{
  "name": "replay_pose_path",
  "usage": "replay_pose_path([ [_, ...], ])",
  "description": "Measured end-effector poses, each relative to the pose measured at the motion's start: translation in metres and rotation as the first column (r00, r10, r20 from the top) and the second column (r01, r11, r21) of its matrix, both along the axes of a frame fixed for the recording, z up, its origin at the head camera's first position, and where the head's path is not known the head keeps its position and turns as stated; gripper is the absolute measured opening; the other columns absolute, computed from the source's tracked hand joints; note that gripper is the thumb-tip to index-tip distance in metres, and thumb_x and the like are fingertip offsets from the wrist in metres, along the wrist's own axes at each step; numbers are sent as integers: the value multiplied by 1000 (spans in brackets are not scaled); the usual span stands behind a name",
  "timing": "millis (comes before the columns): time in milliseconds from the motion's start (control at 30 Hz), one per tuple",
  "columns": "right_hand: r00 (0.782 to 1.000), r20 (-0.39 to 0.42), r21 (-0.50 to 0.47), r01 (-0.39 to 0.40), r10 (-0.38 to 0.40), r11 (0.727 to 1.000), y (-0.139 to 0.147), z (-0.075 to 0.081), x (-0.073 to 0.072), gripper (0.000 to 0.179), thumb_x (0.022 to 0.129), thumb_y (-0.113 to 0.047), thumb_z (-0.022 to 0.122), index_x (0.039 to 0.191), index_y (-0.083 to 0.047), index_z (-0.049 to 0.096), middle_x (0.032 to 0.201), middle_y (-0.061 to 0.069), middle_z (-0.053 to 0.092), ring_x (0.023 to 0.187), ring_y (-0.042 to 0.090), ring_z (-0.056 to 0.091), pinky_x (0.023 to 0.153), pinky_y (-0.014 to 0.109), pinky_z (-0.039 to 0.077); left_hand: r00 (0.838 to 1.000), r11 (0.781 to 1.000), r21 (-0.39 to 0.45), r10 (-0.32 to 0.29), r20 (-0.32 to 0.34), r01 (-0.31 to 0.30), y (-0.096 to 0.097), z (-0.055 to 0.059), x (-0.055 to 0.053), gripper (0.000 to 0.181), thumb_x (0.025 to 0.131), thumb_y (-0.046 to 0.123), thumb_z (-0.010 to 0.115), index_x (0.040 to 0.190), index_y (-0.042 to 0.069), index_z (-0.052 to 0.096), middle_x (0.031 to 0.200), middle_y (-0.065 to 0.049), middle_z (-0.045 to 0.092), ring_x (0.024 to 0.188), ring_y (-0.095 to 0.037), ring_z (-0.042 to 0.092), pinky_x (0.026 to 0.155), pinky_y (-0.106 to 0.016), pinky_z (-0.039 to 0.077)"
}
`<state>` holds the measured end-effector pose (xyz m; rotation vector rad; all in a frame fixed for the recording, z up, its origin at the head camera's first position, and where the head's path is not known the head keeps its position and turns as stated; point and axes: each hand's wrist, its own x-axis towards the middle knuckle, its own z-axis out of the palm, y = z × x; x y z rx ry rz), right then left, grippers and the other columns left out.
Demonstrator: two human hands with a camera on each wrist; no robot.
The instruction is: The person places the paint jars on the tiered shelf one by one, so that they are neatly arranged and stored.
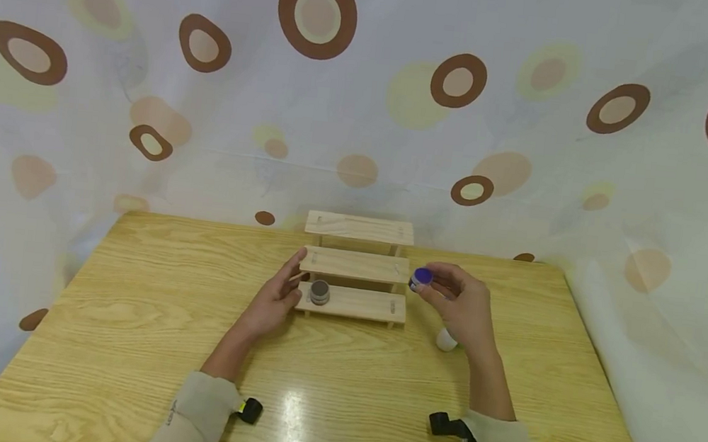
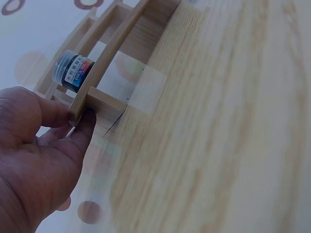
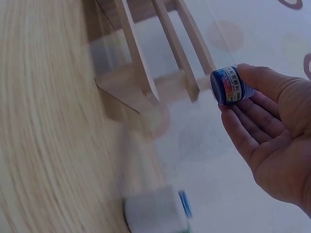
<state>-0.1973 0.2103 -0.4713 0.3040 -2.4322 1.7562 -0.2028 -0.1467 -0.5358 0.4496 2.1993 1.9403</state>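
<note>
A three-tier wooden display stand point(image 1: 356, 265) stands on the table near the back. My left hand point(image 1: 270, 305) is at its left end; in the left wrist view, the thumb and fingers point(image 2: 83, 131) pinch the end of the lowest board. A dark paint jar point(image 1: 319, 292) with a clear lid and printed label sits upright on that board, towards the left. My right hand point(image 1: 467, 310) holds a small blue paint jar point(image 1: 421, 279) between thumb and fingertips, just off the right end of the middle board. The jar's label shows in the right wrist view.
On the table below my right hand is a white cylindrical container point(image 3: 154, 211), with a blue part at one end in the right wrist view. A patterned curtain point(image 1: 365, 108) hangs behind the wooden table point(image 1: 187, 290) and along its sides.
</note>
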Motion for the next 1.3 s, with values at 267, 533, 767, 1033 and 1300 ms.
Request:
replay_pose_path([
  [267, 993, 52, -21, -107, 108, 994, -31, -6, 2, 39, 94, -5, 80, 131, 0, 69, 127, 18, 70, 120, 34, 69, 95, 23, 58, 1000, 1000, 6, -2, -10, 3, 0, 3, 1, 78, 107, -12, 41, 172, 21, 12, 174, -22, 12, 156, -46, 29, 123, -56, 34],
  [533, 990, 86, -23, -109, 111, 994, -51, -9, 6, 38, 94, -6, 81, 130, -2, 70, 126, 17, 71, 119, 33, 69, 96, 26, 59, 1000, 1000, -9, 1, -9, -1, 0, 3, 2, 78, 108, -12, 41, 172, 22, 13, 174, -21, 11, 155, -47, 29, 123, -57, 34],
  [767, 985, 136, 29, -112, 107, 993, -70, -16, 8, 40, 93, -4, 81, 131, -4, 69, 126, 16, 70, 121, 31, 69, 96, 27, 59, 1000, 1000, -17, 5, -3, -5, 1, 4, 2, 78, 108, -11, 41, 172, 23, 13, 174, -23, 12, 155, -47, 29, 122, -58, 34],
  [1033, 983, 157, 54, -101, 91, 993, -82, -25, 11, 39, 92, -3, 82, 129, -3, 70, 124, 15, 72, 119, 30, 71, 93, 27, 60, 1000, 1000, 10, -3, 12, 3, 4, 1, 0, 78, 108, -12, 41, 172, 22, 13, 173, -23, 13, 156, -45, 29, 123, -56, 34],
  [1300, 988, 125, 35, -99, 94, 994, -89, -30, 12, 38, 91, 0, 81, 128, 0, 71, 123, 16, 72, 119, 33, 71, 94, 29, 60, 1000, 1000, 0, -14, -1, 14, 5, -2, -2, 78, 108, -12, 40, 172, 21, 12, 172, -24, 15, 155, -46, 31, 122, -56, 35],
])
